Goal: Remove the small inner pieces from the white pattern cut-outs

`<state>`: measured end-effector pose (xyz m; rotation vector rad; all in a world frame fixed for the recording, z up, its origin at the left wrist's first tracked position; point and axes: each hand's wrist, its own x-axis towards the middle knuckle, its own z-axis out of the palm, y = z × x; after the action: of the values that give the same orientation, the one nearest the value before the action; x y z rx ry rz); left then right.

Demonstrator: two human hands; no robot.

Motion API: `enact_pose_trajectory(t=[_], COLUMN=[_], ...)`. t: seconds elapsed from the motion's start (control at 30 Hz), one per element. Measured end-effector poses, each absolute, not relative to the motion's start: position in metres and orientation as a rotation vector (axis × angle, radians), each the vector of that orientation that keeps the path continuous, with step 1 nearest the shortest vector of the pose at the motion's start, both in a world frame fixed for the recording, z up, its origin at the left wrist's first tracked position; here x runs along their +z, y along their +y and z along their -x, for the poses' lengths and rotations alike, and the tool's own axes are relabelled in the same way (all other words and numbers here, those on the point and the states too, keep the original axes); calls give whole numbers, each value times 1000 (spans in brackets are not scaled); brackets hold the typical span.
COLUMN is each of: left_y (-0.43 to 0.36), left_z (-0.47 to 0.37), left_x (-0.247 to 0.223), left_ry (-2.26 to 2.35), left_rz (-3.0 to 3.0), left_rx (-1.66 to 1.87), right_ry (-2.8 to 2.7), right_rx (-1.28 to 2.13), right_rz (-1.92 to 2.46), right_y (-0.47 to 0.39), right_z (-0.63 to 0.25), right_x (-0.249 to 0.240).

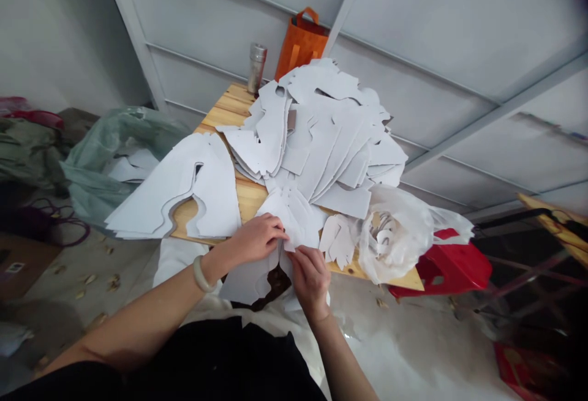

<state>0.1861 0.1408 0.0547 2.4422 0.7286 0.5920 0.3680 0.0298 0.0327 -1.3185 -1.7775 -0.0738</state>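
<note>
My left hand (256,239), with a pale bangle on its wrist, pinches the edge of a white cut-out sheet (250,278) at the near edge of a small wooden table (245,196). Just to its right, my right hand (311,275) grips the same sheet, fingertips almost touching the left hand's. Behind the hands lies a small stack of cut white shapes (294,211). A big heap of white cut sheets (321,138) covers the table's middle and far side.
A stack of leftover sheets with holes (179,196) overhangs the table's left edge. A clear plastic bag with cut pieces (395,229) sits at the right, beside a red stool (452,266). A green bag (114,156), metal flask (256,67) and orange bag (301,43) stand around.
</note>
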Motion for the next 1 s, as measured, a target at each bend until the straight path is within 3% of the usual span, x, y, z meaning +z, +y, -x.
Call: enact_pose_trajectory(t=[0.23, 0.5, 1.0], left_y=[140, 140, 132], left_z=[-185, -185, -202], left_x=[55, 51, 59], left_ry=[738, 735, 968], left_rz=[-2437, -2429, -2435], left_rx=[600, 618, 546], right_ry=[-1671, -1594, -1914], right_rx=[251, 370, 212], right_rz=[1292, 1344, 1193], right_y=[9, 6, 9], right_z=[-362, -363, -377], right_x=[39, 40, 36])
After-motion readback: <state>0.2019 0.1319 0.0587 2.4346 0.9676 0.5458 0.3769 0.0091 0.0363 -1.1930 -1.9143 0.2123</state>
